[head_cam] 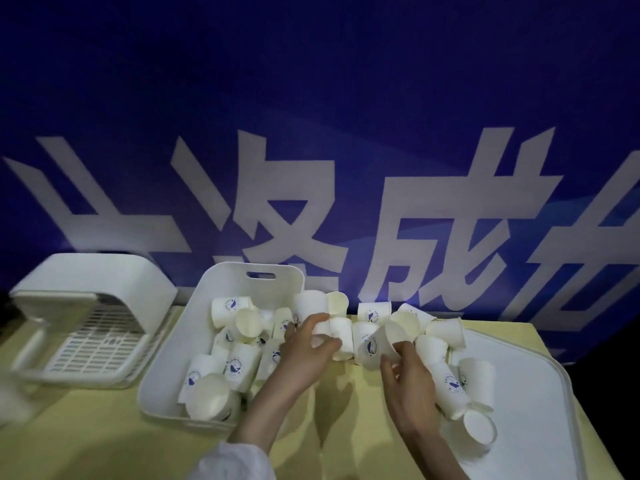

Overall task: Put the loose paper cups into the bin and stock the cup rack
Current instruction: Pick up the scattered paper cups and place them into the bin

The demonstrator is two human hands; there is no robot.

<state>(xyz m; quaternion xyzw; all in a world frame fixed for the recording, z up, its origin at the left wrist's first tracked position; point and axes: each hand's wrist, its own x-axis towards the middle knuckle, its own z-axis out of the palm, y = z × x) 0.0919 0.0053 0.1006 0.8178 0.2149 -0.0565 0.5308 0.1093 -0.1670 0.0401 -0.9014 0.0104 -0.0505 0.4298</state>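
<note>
A white plastic bin (pixel 162 379) with a handle slot stands at centre left and holds several white paper cups with blue logos (pixel 237 365). More loose cups (pixel 436 348) lie on the table and on a white tray (pixel 540 403) at the right. My left hand (pixel 304 351) is over the bin's right edge, fingers closed around a cup (pixel 323 327). To its right, my right hand (pixel 408 372) grips a tilted cup (pixel 375 344) by its side. The white cup rack (pixel 86 327), with a grid floor and curved hood, sits at the far left.
The yellow-green table (pixel 86 441) runs to a blue banner with large white characters (pixel 311 168) behind it. My white sleeve (pixel 232 462) shows at the bottom edge. A blurred white object (pixel 14 400) is at the far left edge.
</note>
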